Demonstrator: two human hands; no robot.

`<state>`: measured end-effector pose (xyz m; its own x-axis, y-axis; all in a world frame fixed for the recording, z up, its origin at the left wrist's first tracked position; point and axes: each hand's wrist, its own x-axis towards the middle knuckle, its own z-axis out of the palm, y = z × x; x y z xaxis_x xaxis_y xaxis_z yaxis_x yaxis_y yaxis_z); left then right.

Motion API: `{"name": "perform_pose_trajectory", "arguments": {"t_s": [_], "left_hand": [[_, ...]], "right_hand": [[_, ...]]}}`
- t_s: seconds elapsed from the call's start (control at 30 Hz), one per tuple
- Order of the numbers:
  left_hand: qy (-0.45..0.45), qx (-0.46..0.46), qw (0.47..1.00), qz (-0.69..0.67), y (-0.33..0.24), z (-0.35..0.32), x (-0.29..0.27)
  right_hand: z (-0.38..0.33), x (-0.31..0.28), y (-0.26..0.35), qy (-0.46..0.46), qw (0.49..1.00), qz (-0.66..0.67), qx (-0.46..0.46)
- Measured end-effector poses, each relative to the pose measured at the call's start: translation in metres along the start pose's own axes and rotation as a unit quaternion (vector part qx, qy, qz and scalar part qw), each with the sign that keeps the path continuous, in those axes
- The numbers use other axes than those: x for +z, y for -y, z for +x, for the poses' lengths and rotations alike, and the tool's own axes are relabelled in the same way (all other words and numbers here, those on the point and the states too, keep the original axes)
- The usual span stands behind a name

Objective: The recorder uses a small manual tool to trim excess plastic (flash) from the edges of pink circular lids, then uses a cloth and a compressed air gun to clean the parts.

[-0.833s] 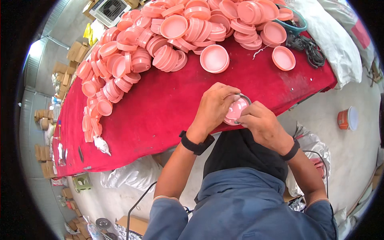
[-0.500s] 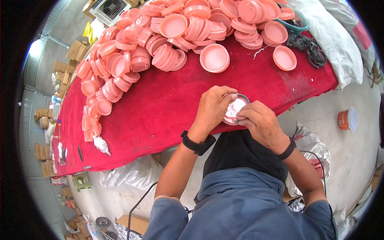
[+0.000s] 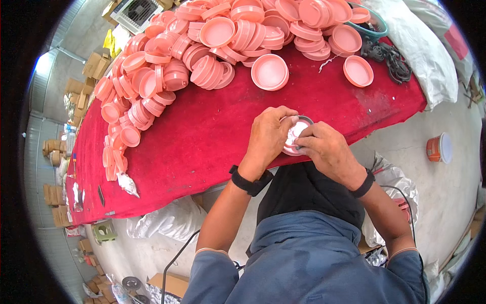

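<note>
At the near edge of the red-covered table (image 3: 212, 147), a small round pink lid with a white inner face (image 3: 292, 136) sits between my hands. A dark grey ring (image 3: 307, 120) shows along its far rim. My left hand (image 3: 269, 134) is closed on the lid's left side, thumb and forefinger pinching at the far rim. My right hand (image 3: 328, 151) has its fingertips pressed together over the lid's right side. A dark bit shows beneath those fingertips, too small to make out clearly. Both hands hide much of the rim.
A large heap of pink round lids (image 3: 217, 33) spreads over the table's far and left parts. Single lids (image 3: 270, 72) lie nearer me. A teal basket (image 3: 372, 30), black cables (image 3: 397, 66) and a white sack (image 3: 422, 55) are at far right. A bucket (image 3: 439, 148) stands on the floor.
My right hand has shifted slightly left along the lid, its fingertips now further over the white face. My left hand keeps its hold, barely moved.
</note>
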<state>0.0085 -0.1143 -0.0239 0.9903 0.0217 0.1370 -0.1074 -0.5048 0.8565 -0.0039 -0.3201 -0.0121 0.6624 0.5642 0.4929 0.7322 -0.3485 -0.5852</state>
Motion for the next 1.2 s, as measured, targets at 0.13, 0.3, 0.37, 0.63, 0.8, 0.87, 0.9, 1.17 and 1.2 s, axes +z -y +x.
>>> {"name": "perform_pose_trajectory", "arguments": {"t_s": [0.13, 0.3, 0.37, 0.63, 0.8, 0.87, 0.9, 1.17, 1.2], "left_hand": [[0.024, 0.026, 0.999, 0.037, 0.008, 0.003, -0.001], [0.012, -0.161, 0.939, -0.302, 0.010, -0.008, 0.003], [0.031, -0.158, 0.932, -0.325, 0.016, -0.014, 0.005], [-0.014, -0.031, 0.981, -0.189, -0.038, -0.027, 0.010], [-0.061, -0.025, 0.940, -0.334, -0.025, -0.027, 0.030], [-0.059, -0.055, 0.951, -0.299, -0.020, -0.023, 0.031], [-0.054, -0.052, 0.951, -0.300, -0.019, -0.021, 0.031], [-0.070, -0.050, 0.966, -0.242, -0.042, -0.024, 0.032], [-0.069, -0.048, 0.967, -0.241, -0.043, -0.024, 0.032]], "right_hand": [[-0.004, 0.012, -0.005, -0.024, 1.000, -0.004, 0.005], [-0.007, 0.008, -0.004, -0.066, 0.998, 0.017, 0.018], [-0.010, 0.008, 0.001, -0.125, 0.988, 0.063, 0.066], [-0.004, 0.026, -0.004, -0.206, 0.875, 0.187, 0.396], [0.006, 0.027, 0.006, -0.239, 0.901, 0.107, 0.347], [0.004, 0.030, 0.005, -0.240, 0.894, 0.118, 0.361], [0.004, 0.034, 0.004, -0.250, 0.889, 0.119, 0.363], [0.006, 0.028, 0.011, -0.259, 0.876, 0.114, 0.391], [0.006, 0.028, 0.013, -0.266, 0.879, 0.121, 0.378]]}}
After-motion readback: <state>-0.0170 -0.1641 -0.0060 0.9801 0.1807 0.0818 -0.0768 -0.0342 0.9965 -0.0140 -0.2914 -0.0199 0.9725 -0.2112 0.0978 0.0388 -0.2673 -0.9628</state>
